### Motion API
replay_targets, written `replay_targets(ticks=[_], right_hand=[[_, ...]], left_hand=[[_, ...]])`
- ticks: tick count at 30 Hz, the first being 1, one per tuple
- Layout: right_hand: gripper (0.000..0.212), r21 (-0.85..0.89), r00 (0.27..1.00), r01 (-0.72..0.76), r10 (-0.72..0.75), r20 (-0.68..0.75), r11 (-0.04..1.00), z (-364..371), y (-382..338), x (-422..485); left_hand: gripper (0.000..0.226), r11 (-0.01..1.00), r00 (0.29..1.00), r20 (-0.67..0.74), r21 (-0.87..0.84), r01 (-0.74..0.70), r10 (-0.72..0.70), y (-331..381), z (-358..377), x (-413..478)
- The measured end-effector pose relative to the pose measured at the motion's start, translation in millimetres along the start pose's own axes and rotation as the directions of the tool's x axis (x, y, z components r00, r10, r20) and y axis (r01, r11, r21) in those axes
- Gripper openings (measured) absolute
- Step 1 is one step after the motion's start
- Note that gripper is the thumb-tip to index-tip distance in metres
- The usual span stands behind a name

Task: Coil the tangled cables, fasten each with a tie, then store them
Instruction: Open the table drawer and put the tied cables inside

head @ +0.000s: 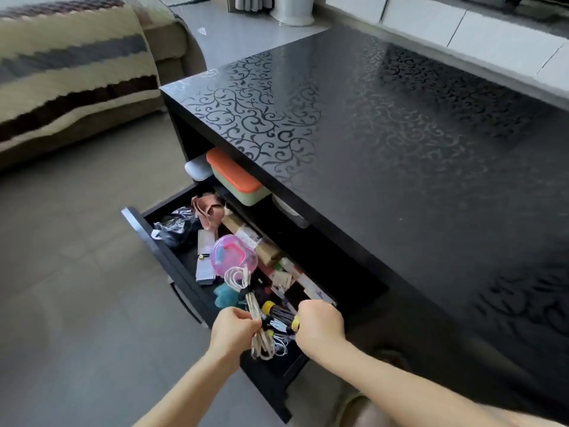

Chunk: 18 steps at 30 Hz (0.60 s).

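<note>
head view: the left hand (234,331) curls round a beige tied coil (246,291), whose long axis runs forward from its knuckles over the open drawer (147,238). the right hand (320,323), just beside, grips the yellow end of a dark bundle (278,315) lying crosswise between both hands (a white cable (281,343) hangs beneath). storing probably means lowering straight down.

Left hand (234,331), right hand (320,324) curled, gripping; forearms outstretched
</note>
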State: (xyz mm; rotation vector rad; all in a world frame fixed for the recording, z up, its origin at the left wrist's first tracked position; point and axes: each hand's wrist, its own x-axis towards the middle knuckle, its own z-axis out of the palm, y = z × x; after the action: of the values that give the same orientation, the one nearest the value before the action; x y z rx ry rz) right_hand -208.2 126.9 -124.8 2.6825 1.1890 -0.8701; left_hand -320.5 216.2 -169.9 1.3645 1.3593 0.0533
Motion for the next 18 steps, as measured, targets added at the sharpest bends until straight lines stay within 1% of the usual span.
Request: replay_targets(ticks=[1, 3, 5, 7, 8, 9, 11, 12, 13, 15, 16, 18], right_hand=[[0.03, -0.022, 1.0, -0.029, 0.029, 0.0, 0.999, 10.1, -1.5, 13.6], [0.011, -0.007, 0.997, -0.071, 0.071, -0.027, 0.997, 29.0, -3.5, 41.9], [0.019, 0.039, 0.995, -0.089, 0.091, -0.044, 0.995, 49.9, -4.9, 68.4], [0.024, 0.081, 0.997, -0.068, 0.071, -0.034, 0.994, 65.4, -3.7, 82.7], [0.026, 0.071, 0.998, -0.055, 0.056, -0.021, 0.996, 74.8, -2.3, 89.1], [0.028, 0.038, 0.999, -0.049, 0.05, -0.016, 0.998, 83.5, 1.1, 92.5], [0.03, -0.162, 0.999, -0.038, 0.039, 0.002, 0.986, 98.8, 9.7, 96.3], [0.032, -0.233, 0.999, -0.04, 0.046, 0.017, 0.972, 103.5, 13.4, 95.3], [0.035, -0.263, 0.998, -0.037, 0.048, 0.036, 0.964, 109.1, 16.8, 95.7], [0.041, -0.227, 0.998, -0.023, 0.037, 0.058, 0.974, 119.8, 21.6, 97.9], [0.04, -0.18, 0.998, -0.018, 0.03, 0.062, 0.983, 122.6, 22.6, 99.7], [0.035, -0.083, 0.996, -0.069, 0.073, 0.051, 0.994, 124.1, 24.2, 105.4]], left_hand=[[0.03, 0.999, 0.999, -0.041, 0.04, 0.033, -0.031, -8.2, 14.6, 12.1], [0.027, 0.991, 0.986, -0.137, 0.086, 0.107, -0.095, -16.8, 37.4, 31.0], [0.022, 0.979, 0.969, -0.192, 0.1, 0.179, -0.158, -21.9, 52.5, 48.9], [0.008, 0.966, 0.955, -0.207, 0.1, 0.237, -0.212, -24.7, 61.6, 61.1], [0.007, 0.957, 0.947, -0.211, 0.105, 0.27, -0.244, -27.6, 66.3, 68.4], [0.015, 0.951, 0.943, -0.209, 0.117, 0.287, -0.259, -30.8, 70.7, 75.1], [0.026, 0.936, 0.942, -0.177, 0.161, 0.312, -0.284, -35.2, 77.0, 85.6], [0.029, 0.928, 0.945, -0.15, 0.195, 0.316, -0.29, -35.9, 78.9, 87.6], [0.031, 0.918, 0.948, -0.128, 0.243, 0.315, -0.291, -37.8, 81.0, 91.3], [0.029, 0.901, 0.953, -0.094, 0.312, 0.302, -0.287, -37.9, 81.4, 94.4], [0.028, 0.898, 0.955, -0.079, 0.327, 0.294, -0.284, -36.6, 80.4, 93.8], [0.027, 0.896, 0.964, -0.068, 0.356, 0.266, -0.259, -35.6, 78.9, 94.7]])
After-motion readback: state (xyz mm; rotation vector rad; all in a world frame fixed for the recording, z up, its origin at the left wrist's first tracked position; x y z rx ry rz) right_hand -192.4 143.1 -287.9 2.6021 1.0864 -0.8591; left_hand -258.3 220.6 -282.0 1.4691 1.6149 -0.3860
